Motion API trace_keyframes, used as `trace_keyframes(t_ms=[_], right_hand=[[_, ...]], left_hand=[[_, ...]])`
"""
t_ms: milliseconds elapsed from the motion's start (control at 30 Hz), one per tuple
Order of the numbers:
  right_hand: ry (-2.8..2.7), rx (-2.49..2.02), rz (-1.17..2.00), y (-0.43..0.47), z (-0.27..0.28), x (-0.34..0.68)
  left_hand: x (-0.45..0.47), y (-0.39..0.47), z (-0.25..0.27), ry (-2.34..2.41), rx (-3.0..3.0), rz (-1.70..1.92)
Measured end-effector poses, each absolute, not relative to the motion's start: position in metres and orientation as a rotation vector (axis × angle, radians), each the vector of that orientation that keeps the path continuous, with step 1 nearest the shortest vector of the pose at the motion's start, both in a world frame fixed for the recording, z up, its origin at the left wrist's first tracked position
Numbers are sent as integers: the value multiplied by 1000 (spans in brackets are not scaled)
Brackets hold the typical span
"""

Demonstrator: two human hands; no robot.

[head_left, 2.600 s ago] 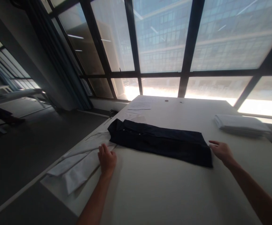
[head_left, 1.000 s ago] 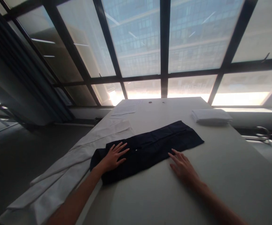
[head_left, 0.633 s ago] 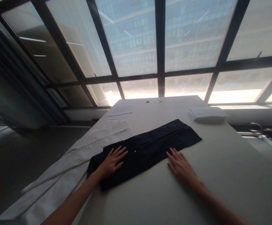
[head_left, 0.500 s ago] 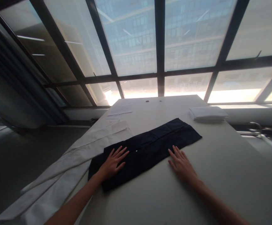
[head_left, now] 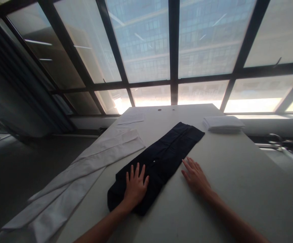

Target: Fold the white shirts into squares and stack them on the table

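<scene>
A folded dark navy garment [head_left: 161,158] lies slantwise on the white table [head_left: 199,216], its far end pointing up and right. A small white spot, perhaps a button, shows near its middle. My left hand [head_left: 137,185] rests flat on the near part of the cloth, fingers spread. Beside the right edge of the garment, my right hand [head_left: 196,175] lies on the tabletop with fingers stretched out, the fingertips close to the cloth's edge. Neither hand grips anything. The garment's layers under my left palm are hidden.
White trousers or similar long white cloth [head_left: 90,165] hang over the table's left edge. A stack of folded white cloth [head_left: 223,124] sits at the far right, and paper sheets [head_left: 131,118] at the far left. Large windows [head_left: 138,44] stand behind the table.
My left hand has moved right, and the dark garment has turned with it, its near end shifting right and its far end left. My right hand has stayed nearly still.
</scene>
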State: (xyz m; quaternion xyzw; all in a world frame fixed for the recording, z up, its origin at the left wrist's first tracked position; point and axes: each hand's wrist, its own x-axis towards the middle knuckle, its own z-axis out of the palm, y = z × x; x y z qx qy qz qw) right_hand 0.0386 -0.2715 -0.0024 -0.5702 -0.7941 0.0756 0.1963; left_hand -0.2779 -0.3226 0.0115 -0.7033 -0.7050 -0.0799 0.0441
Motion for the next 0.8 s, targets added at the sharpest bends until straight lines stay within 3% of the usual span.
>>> trace_keyframes(t_ms=[167,300,500,633,800], right_hand=[[-2131,-1591,209,-271,-2,40],[-2018,-1634,211,-270,-6,45],[-2050,-1767,113,-270,-14,44],[-2118,-1809,57,-269,-17,42],[-2164,-1796,34,-247,-13,45]], left_hand=[[-219,-359,-2,-2189,-2305,-236],[-194,-374,17,-2109,-2640,-181],[-218,-317,60,-1766,-2818,-442],[-237,-289,48,-1560,-2899,-308],[-225,-287,30,-1640,-2794,-324]])
